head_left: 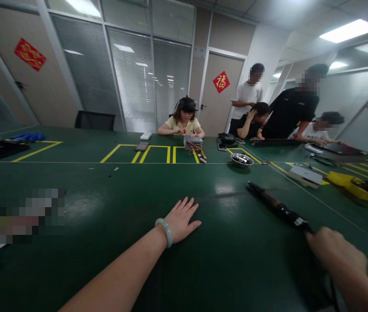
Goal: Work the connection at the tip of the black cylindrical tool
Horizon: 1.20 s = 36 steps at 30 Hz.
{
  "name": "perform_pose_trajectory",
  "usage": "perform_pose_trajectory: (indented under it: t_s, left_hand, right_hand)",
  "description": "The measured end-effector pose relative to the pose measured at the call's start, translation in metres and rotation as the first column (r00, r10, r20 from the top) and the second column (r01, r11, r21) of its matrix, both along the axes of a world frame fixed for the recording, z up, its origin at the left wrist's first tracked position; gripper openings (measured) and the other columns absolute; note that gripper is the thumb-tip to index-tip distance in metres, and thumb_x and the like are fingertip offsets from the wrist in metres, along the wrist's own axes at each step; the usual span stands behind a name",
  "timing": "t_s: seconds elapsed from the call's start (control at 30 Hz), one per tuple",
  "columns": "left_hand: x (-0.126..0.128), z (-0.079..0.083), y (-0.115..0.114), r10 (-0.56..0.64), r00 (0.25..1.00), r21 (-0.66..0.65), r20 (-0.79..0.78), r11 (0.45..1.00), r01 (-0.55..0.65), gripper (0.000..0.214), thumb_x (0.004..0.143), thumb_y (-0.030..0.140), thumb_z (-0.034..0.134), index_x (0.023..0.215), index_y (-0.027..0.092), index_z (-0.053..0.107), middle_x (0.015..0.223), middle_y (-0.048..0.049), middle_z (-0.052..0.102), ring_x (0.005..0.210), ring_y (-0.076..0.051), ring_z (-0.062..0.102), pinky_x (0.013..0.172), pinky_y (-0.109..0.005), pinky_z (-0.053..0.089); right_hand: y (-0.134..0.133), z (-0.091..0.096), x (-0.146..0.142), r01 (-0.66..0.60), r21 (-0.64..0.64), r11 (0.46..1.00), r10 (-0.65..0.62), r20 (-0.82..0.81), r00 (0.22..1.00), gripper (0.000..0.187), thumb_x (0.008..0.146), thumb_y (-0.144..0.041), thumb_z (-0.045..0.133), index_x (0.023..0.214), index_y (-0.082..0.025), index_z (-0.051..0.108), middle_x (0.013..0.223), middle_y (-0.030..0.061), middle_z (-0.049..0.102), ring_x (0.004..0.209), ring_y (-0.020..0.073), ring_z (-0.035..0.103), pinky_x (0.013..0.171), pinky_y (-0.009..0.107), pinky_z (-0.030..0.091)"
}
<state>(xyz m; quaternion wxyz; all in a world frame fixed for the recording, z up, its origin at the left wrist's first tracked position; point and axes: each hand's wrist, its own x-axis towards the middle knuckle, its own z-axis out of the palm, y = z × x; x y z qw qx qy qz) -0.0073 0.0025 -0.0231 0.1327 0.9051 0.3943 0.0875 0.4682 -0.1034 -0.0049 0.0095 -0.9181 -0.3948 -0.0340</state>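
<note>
Green table [106,208]; pale jade bangle [165,230]

My right hand [336,253] covers the near end of the long black tool [278,208], so my grip is hidden; left of it, a mosaic-blurred patch [24,216] on the green table [106,195] conceals something.

L hand [181,221] is laid flat on table [106,260]; long tool [278,208] lies right of its fingers [188,207], near end gripped by R hand [335,253]. Steel bowl [241,160] is set well beyond fingertips.
</note>
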Motion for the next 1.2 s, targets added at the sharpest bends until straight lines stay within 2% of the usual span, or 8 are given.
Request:
perform_pose_trajectory:
  t_s: [0.1,0.17,0.23,0.33,0.47,0.53,0.83,1.2]
  left_hand:
    - [0.0,0.001,0.0,0.002,1.0,-0.019,0.001,1.0,-0.002,0.064,0.092,0.061,0.025,0.146,0.027,0.02,0.154,-0.0054,0.013,0.141,-0.027,0.011,0.111,-0.049,0.018]
    - [-0.001,0.001,0.0,0.002,1.0,-0.032,0.0,0.999,-0.002,0.064,0.092,0.061,0.024,0.147,0.028,0.019,0.154,-0.0052,0.012,0.141,-0.027,0.01,0.111,-0.049,0.018]
    - [-0.001,0.0,0.0,0.004,1.0,-0.029,0.001,1.0,-0.004,0.064,0.092,0.061,0.024,0.147,0.028,0.019,0.154,-0.0053,0.012,0.141,-0.027,0.01,0.112,-0.049,0.017]
    - [0.0,-0.005,0.001,0.011,1.0,0.015,-0.007,1.0,-0.011,0.063,0.093,0.058,0.027,0.147,0.026,0.02,0.154,-0.0061,0.013,0.141,-0.027,0.009,0.113,-0.048,0.015]
    - [0.001,-0.017,0.003,-0.037,0.992,0.125,-0.12,0.991,0.052,0.066,0.092,0.044,0.038,0.148,0.021,0.012,0.155,-0.0069,0.007,0.142,-0.027,0.003,0.114,-0.045,0.008]
    - [0.002,-0.025,0.005,-0.06,0.976,0.138,-0.211,0.986,0.091,0.076,0.087,0.042,0.047,0.149,0.02,0.008,0.155,-0.0078,0.0,0.141,-0.03,-0.002,0.114,-0.046,0.003]
    - [0.006,-0.048,0.015,-0.021,0.956,0.177,-0.294,0.981,0.076,0.083,0.082,0.051,0.046,0.149,0.024,0.004,0.155,-0.0041,-0.006,0.14,-0.032,-0.014,0.111,-0.05,-0.002]
    - [0.009,-0.06,0.019,0.003,0.956,0.249,-0.295,0.966,0.074,0.088,0.078,0.055,0.05,0.148,0.028,0.006,0.155,-0.0039,-0.005,0.14,-0.032,-0.013,0.11,-0.05,-0.004]
  right_hand:
    - [0.019,0.014,-0.059,-0.184,0.072,0.98,0.172,0.143,0.975,0.053,0.083,-0.055,0.04,0.103,-0.011,0.062,0.107,0.0263,0.058,0.089,0.0362,0.062,0.066,0.045,0.047]
    - [0.035,0.022,-0.112,-0.407,0.115,0.906,0.385,0.172,0.906,0.056,0.085,-0.052,0.042,0.116,-0.009,0.056,0.119,0.0242,0.055,0.102,0.0366,0.058,0.08,0.047,0.047]
    - [0.05,0.026,-0.168,-0.624,0.164,0.764,0.611,0.127,0.782,0.056,0.086,-0.052,0.045,0.124,-0.011,0.053,0.131,0.0202,0.049,0.119,0.0342,0.049,0.095,0.046,0.041]
    - [0.066,0.028,-0.245,-0.818,0.247,0.519,0.848,-0.027,0.53,0.056,0.088,-0.054,0.045,0.132,-0.02,0.048,0.142,0.0109,0.041,0.129,0.0284,0.039,0.106,0.044,0.031]
    - [0.069,0.025,-0.313,-0.94,0.293,0.175,0.979,-0.157,0.133,0.061,0.09,-0.051,0.044,0.144,-0.024,0.03,0.15,0.0042,0.028,0.139,0.0223,0.02,0.114,0.042,0.016]
    - [0.068,0.02,-0.329,-0.95,0.303,0.074,0.979,-0.205,0.011,0.063,0.091,-0.052,0.044,0.145,-0.024,0.028,0.151,0.0041,0.027,0.14,0.0213,0.018,0.115,0.041,0.011]
    - [0.075,0.015,-0.319,-0.927,0.375,0.026,0.933,-0.341,-0.112,0.07,0.085,-0.059,0.051,0.144,-0.028,0.029,0.149,0.0032,0.03,0.137,0.0223,0.023,0.114,0.04,0.014]
    - [0.077,0.015,-0.307,-0.918,0.396,0.018,0.919,-0.368,-0.141,0.077,0.08,-0.056,0.06,0.145,-0.029,0.028,0.151,0.0028,0.027,0.139,0.0219,0.019,0.115,0.04,0.012]
